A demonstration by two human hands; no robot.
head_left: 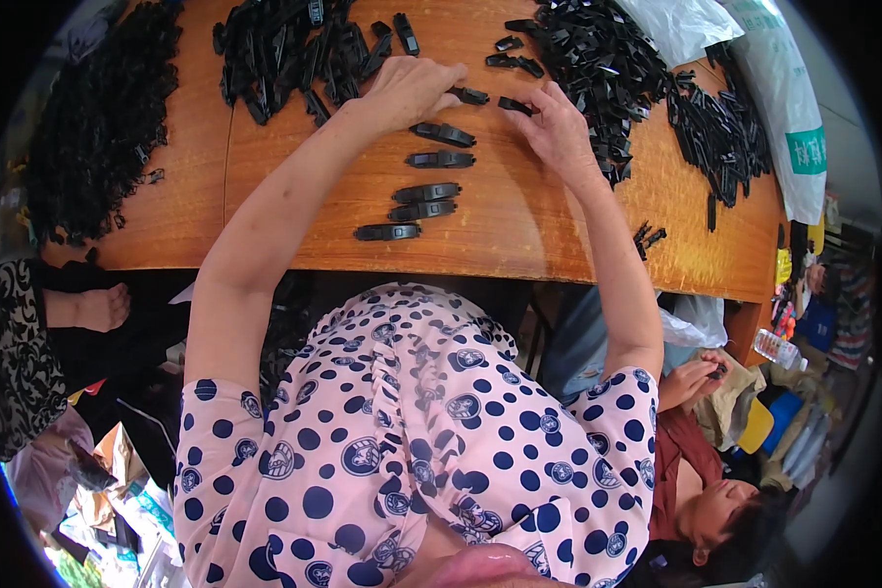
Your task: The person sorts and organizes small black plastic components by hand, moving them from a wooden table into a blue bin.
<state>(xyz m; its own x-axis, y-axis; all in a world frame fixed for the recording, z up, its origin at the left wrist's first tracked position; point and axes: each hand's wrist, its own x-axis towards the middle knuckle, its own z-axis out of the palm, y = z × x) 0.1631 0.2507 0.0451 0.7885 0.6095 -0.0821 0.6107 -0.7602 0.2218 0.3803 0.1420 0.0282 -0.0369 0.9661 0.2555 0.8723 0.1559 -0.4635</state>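
My left hand (412, 90) reaches over the table, its fingers closed on a slim black plastic piece (471, 96). Facing it, my right hand (557, 135) pinches a shorter black plastic piece (513, 105). A small gap separates the two pieces. Between my forearms, several long black plastic pieces (440, 159) with rounded ends lie in a rough column running toward the table's near edge. Past my right hand are a few loose black parts (515, 64). Exactly what these parts belong to I cannot tell.
Piles of black parts lie at the back left (299, 54), far left (103, 127), back right (603, 73) and far right (720, 137) of the wooden table (314, 230). A white plastic bag (789, 108) hangs at the right edge. People sit on both sides, one holding a small dark thing.
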